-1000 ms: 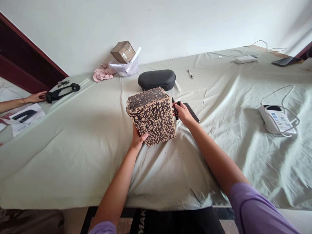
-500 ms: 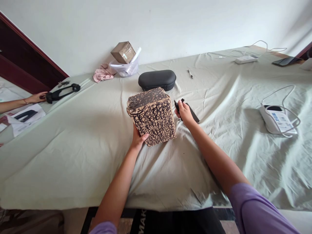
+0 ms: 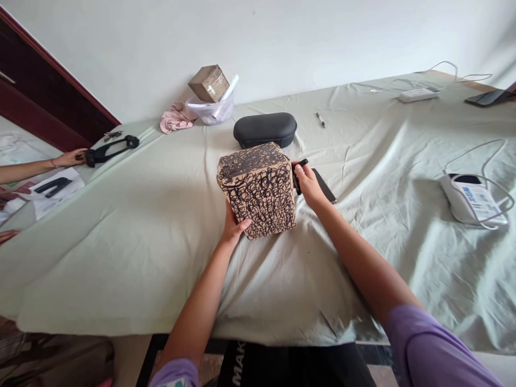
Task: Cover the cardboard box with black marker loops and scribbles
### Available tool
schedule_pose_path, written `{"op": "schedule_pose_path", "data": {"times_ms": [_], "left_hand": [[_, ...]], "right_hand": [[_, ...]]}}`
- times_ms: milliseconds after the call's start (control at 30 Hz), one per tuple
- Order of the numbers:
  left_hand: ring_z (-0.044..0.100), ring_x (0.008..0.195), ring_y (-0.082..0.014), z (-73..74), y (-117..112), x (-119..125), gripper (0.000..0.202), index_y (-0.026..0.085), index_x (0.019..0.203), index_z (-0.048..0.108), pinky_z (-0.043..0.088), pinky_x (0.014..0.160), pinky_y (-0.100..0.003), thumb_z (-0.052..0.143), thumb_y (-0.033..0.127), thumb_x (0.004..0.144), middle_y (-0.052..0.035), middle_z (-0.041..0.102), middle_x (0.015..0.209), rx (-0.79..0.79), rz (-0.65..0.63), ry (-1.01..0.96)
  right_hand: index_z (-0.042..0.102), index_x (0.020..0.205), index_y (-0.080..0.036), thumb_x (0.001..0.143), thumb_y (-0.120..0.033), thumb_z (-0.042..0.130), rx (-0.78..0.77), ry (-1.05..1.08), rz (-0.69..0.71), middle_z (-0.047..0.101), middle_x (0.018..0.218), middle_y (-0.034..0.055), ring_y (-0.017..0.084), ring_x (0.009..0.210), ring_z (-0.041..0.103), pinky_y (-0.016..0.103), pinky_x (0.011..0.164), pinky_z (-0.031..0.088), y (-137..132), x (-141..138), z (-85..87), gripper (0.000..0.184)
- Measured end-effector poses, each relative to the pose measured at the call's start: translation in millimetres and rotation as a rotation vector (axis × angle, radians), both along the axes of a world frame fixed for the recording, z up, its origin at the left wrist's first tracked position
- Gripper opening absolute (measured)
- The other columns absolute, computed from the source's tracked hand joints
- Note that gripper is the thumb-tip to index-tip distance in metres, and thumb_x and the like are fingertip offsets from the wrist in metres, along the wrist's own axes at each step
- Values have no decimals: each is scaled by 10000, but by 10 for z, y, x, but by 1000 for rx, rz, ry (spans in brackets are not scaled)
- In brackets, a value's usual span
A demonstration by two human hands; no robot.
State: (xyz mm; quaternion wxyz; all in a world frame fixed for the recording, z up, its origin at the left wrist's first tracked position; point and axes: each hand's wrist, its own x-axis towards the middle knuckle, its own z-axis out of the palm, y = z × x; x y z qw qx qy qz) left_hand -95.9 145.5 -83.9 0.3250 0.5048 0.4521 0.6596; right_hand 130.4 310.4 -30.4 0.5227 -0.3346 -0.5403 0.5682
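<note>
A cardboard box (image 3: 259,189) covered in black scribbled circles stands on the pale green cloth (image 3: 133,236) in the middle of the table. My left hand (image 3: 234,226) grips its near left lower corner, thumb on the front face. My right hand (image 3: 308,183) is closed round a black marker (image 3: 297,174) and rests against the box's right side. A dark phone (image 3: 323,185) lies just beyond that hand.
A black hard case (image 3: 265,129) lies behind the box. Farther back are a plastic tub with a small carton (image 3: 210,97), a pink cloth (image 3: 176,118) and a pen (image 3: 320,119). A label printer (image 3: 471,200) sits right. Another person's hand (image 3: 68,158) holds a black tool at left.
My right hand has moved in with the marker, from a little apart to against the box's right side. The left hand has kept its grip. The view shifted slightly.
</note>
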Motion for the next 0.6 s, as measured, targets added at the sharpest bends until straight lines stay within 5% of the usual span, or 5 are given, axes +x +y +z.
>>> {"op": "schedule_pose_path", "data": {"times_ms": [167, 433, 600], "left_hand": [[516, 1486, -415, 75, -38, 17, 1075, 268, 1521, 440, 391, 1274, -597, 887, 688, 638, -169, 551, 1568, -25, -12, 19], [480, 1522, -430, 226, -83, 62, 1057, 247, 1518, 448, 362, 1291, -607, 861, 716, 665, -182, 549, 1568, -38, -27, 44], [567, 1427, -440, 165, -84, 102, 1161, 242, 1494, 414, 445, 1219, -626, 955, 680, 565, -207, 578, 1508, -55, -73, 86]], "right_hand": [[580, 1143, -289, 890, -710, 696, -17, 148, -38, 658, 774, -41, 123, 583, 566, 261, 534, 453, -13, -21, 162, 505], [589, 1129, -306, 1009, -638, 609, 300, 280, -107, 731, 850, -4, 129, 563, 562, 284, 519, 411, -361, 166, 982, 354], [594, 1250, -393, 1046, -715, 477, 458, 70, -150, 732, 945, 34, 199, 667, 610, 351, 579, 434, -563, 231, 1204, 399]]}}
